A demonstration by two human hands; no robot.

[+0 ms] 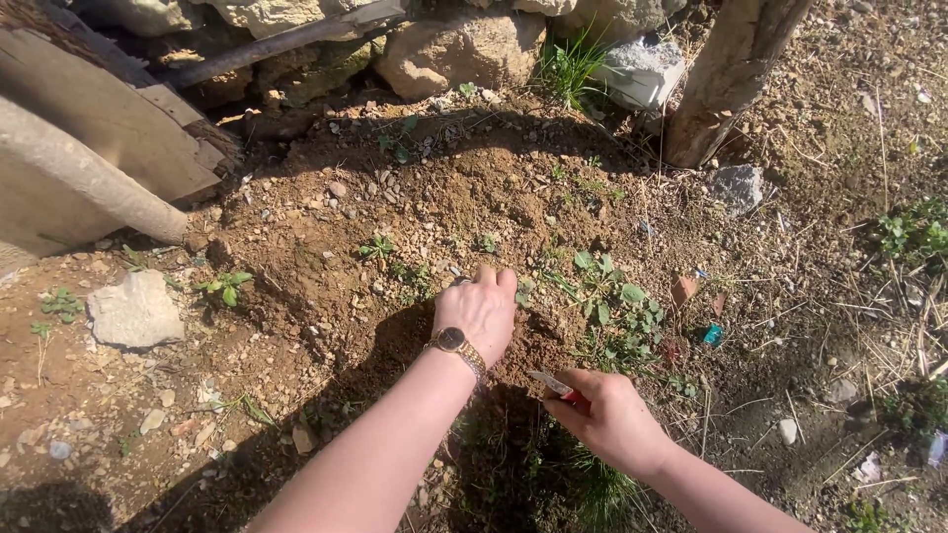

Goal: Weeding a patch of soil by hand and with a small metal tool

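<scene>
The left hand (481, 314), fingers curled, presses into loose brown soil (434, 197); the right hand (610, 419) grips a small red-handled knife (559, 388) just right of it. The leafy weed (617, 306) to the right stands unpulled, so weeding looks barely begun; no containers visible

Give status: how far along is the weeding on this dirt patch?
Done: bare, loose soil behind the hands. In hand: left hand presses the soil, right hand holds a red-handled tool beside the leafy weed clump. Left: that clump, small weeds and grass tuft.
</scene>
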